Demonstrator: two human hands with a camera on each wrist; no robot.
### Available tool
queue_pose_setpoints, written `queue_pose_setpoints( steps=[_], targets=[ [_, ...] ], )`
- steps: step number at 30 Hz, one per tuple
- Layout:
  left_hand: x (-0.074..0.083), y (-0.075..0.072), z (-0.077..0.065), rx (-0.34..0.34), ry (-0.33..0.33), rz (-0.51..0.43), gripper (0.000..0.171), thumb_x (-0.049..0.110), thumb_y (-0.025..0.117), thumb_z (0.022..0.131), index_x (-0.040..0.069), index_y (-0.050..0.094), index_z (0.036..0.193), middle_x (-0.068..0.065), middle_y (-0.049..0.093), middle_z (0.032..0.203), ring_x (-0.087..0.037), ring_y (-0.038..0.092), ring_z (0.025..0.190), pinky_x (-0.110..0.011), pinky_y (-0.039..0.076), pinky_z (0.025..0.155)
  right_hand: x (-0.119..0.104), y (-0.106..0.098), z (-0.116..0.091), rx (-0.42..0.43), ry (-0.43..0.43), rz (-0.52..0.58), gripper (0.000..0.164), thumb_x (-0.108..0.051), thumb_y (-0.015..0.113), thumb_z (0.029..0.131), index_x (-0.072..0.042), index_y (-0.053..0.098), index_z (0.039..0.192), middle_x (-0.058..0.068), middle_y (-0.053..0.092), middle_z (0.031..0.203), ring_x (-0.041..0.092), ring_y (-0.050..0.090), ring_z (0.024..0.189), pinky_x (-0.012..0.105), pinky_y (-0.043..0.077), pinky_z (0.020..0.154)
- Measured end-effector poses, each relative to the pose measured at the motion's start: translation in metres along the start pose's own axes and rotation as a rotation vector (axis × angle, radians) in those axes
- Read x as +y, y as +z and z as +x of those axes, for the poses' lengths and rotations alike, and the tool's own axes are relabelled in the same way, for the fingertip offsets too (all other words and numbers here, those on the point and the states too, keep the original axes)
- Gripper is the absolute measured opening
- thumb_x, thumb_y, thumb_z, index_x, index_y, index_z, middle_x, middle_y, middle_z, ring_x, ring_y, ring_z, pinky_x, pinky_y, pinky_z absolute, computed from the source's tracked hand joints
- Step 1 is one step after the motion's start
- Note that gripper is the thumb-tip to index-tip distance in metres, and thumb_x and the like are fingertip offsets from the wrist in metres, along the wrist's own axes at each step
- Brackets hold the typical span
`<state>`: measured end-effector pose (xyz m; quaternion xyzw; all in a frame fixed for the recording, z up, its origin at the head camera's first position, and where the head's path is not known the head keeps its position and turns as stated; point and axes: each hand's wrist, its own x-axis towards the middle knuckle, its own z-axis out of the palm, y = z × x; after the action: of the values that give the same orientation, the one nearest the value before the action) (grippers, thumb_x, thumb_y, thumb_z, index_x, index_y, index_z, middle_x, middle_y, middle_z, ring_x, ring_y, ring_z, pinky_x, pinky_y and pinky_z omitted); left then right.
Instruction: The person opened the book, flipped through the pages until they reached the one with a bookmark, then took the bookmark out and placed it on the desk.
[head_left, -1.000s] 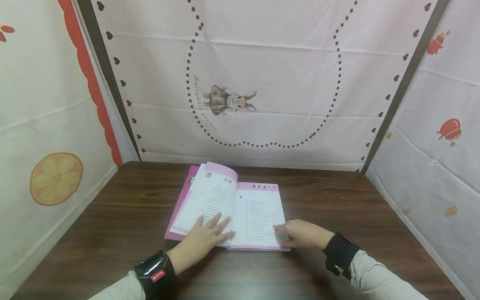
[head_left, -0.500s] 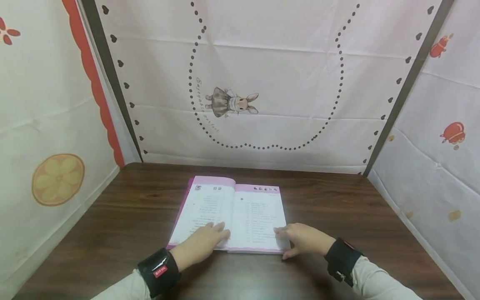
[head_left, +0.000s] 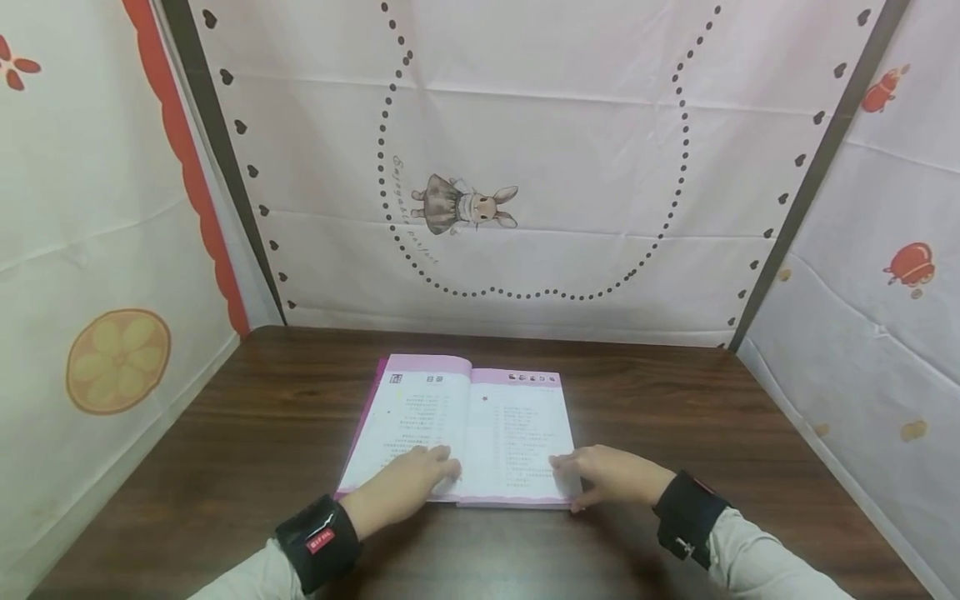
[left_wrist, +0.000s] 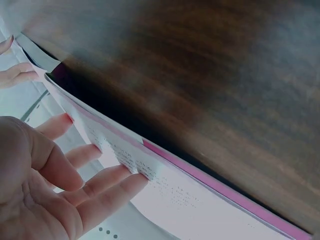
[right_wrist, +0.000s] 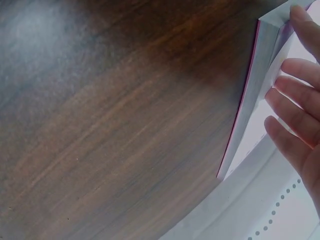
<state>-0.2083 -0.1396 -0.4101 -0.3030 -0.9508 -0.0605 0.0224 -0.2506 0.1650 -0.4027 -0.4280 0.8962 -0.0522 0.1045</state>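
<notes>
Left hand [head_left: 405,483]: unclenched, fingers loosely extended, tips on the left page [head_left: 427,417]; in the left wrist view the thumb looks free of it, nothing gripped.
Right hand [head_left: 615,477]: fingers laid out on the lower right of the right page [head_left: 517,429], thumb by the bottom corner; no firm pinch shows, though whether the thumb bears on the corner I cannot tell.
Pages: likely thin, light and limp; the left page curves near the fold, so it probably wants light pressure to lie flat. A hard pull could crease or tear it. Best lifted singly, at an outer corner.
Page block [right_wrist: 260,65]: thick along the right side, at the upper right of the right wrist view; likely stiffer than a loose sheet and most of the book's weight.
Cover [head_left: 378,377]: a magenta strip past the left page, probably stiffer than paper and perhaps a little slick; for carrying, take cover and pages together at both outer edges.
Book: open, lower middle of the head view, on the table [head_left: 270,433].
Cloth [head_left: 600,167]: white, printed, across the top of the frame, behind the table.
</notes>
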Motion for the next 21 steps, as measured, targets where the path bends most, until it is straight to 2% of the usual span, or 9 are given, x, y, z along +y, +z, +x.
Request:
queue_pose_setpoints(
  steps=[9, 12, 15, 18, 21],
  targets=[
    [0.0025, -0.0018, -0.0055, -0.048, -0.056, -0.070, 0.029, 0.006, 0.055, 0.083, 0.017, 0.060, 0.108, -0.011, 0.055, 0.121, -0.031, 0.052, 0.109, -0.046, 0.043, 0.089, 0.0003, -0.0004, 0.0003, -0.045, -0.011, 0.050, 0.050, -0.027, 0.069, 0.072, -0.012, 0.056, 0.118, 0.004, 0.052, 0.126, 0.016, 0.054, 0.111, 0.030, 0.046, 0.089],
    [0.0026, -0.0023, -0.0060, -0.058, -0.064, -0.087, 0.028, 0.007, 0.054, 0.084, 0.017, 0.060, 0.109, -0.011, 0.054, 0.122, -0.030, 0.051, 0.112, -0.045, 0.042, 0.092, -0.0002, -0.0017, -0.0004, -0.059, -0.036, 0.041, 0.038, -0.021, 0.065, 0.077, -0.013, 0.059, 0.113, 0.005, 0.051, 0.127, 0.016, 0.054, 0.111, 0.029, 0.046, 0.089],
    [0.0031, -0.0040, -0.0057, -0.069, -0.069, -0.112, 0.027, 0.007, 0.052, 0.085, 0.015, 0.060, 0.108, -0.012, 0.054, 0.123, -0.030, 0.050, 0.114, -0.045, 0.040, 0.094, -0.0012, -0.0033, -0.0014, -0.034, -0.099, -0.027, 0.027, -0.015, 0.060, 0.081, -0.014, 0.062, 0.108, 0.006, 0.054, 0.124, 0.015, 0.055, 0.109, 0.027, 0.047, 0.088],
    [0.0031, -0.0046, -0.0045, -0.067, -0.067, -0.118, 0.026, 0.006, 0.050, 0.085, 0.014, 0.060, 0.108, -0.013, 0.054, 0.123, -0.029, 0.049, 0.115, -0.043, 0.039, 0.096, -0.0022, -0.0049, -0.0027, 0.030, -0.160, -0.120, 0.023, -0.013, 0.059, 0.081, -0.012, 0.064, 0.104, 0.004, 0.061, 0.115, 0.012, 0.060, 0.101, 0.024, 0.049, 0.083],
    [0.0025, -0.0033, -0.0036, -0.052, -0.058, -0.100, 0.027, 0.004, 0.051, 0.084, 0.014, 0.059, 0.107, -0.013, 0.053, 0.123, -0.030, 0.050, 0.114, -0.043, 0.040, 0.095, -0.0027, -0.0056, -0.0025, 0.086, -0.165, -0.158, 0.015, -0.015, 0.058, 0.083, -0.012, 0.066, 0.095, -0.002, 0.068, 0.094, 0.005, 0.062, 0.081, 0.019, 0.050, 0.072]
  ],
)
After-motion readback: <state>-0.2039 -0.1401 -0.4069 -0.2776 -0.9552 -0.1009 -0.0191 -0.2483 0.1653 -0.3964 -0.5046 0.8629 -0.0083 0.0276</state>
